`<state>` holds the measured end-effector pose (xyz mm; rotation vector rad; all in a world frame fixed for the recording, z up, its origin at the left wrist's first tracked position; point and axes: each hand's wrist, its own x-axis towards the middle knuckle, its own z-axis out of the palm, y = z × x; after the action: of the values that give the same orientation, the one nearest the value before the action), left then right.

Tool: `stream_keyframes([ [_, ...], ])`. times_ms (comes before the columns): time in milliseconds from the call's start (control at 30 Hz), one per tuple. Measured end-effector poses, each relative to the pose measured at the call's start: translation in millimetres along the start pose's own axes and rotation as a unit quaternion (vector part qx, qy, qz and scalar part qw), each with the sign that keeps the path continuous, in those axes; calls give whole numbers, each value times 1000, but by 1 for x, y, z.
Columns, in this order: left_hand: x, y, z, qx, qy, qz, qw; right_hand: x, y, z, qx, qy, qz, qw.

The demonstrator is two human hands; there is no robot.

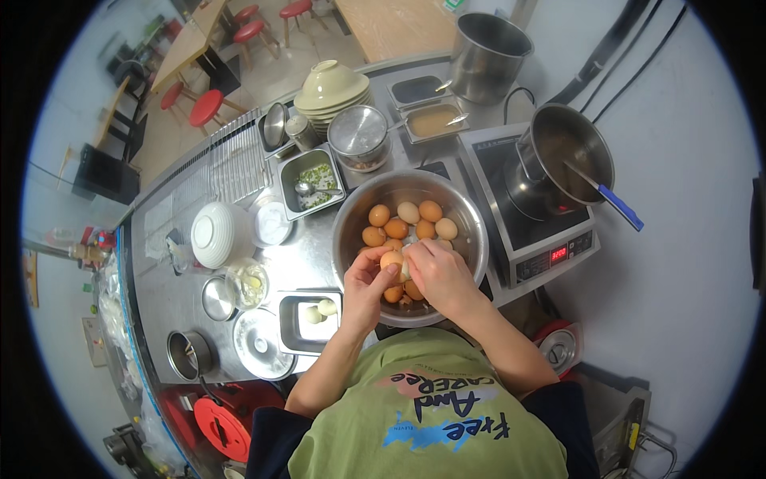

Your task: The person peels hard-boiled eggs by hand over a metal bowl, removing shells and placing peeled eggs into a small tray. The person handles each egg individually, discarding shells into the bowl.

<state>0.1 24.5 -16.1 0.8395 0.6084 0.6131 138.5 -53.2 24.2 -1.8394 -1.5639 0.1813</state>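
My left hand (pixel 368 286) grips a brown egg (pixel 392 260) above a wide steel bowl (pixel 473 239). Part of that egg's shell is off on the right, and pale egg white shows there. The fingers of my right hand (pixel 441 276) are bent against the peeled side; whether they pinch a bit of shell is hidden. Below and beyond my hands, several brown and paler eggs (pixel 395 228) lie in the bowl, with shell bits near its front. Left of my left forearm stands a rectangular steel pan (pixel 289 323) holding peeled eggs (pixel 313 314).
An induction cooker (pixel 520 239) with a lit display stands to the right. It carries a steel pot (pixel 571 155) with a blue-handled utensil (pixel 620 208) jutting out. Beyond the bowl are a pan of chopped greens (pixel 311 179), stacked bowls (pixel 332 90) and a tall steel pot (pixel 489 66).
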Motion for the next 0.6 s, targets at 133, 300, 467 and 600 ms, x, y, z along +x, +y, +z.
stream_keyframes([
  [133, -1, 4, 2, 22, 5, 5, 1000, 0, 3, 6, 28, 31, 24, 999],
  [300, -1, 3, -1, 21, -18, 1, 1000, 3, 12, 7, 102, 62, 63, 991],
  [467, 1, 1, -2, -54, -45, -14, 997, 2, 27, 5, 158, 39, 126, 979],
  [600, 0, 9, 1, -110, -60, -29, 992, -2, 33, 10, 123, 70, 78, 987],
])
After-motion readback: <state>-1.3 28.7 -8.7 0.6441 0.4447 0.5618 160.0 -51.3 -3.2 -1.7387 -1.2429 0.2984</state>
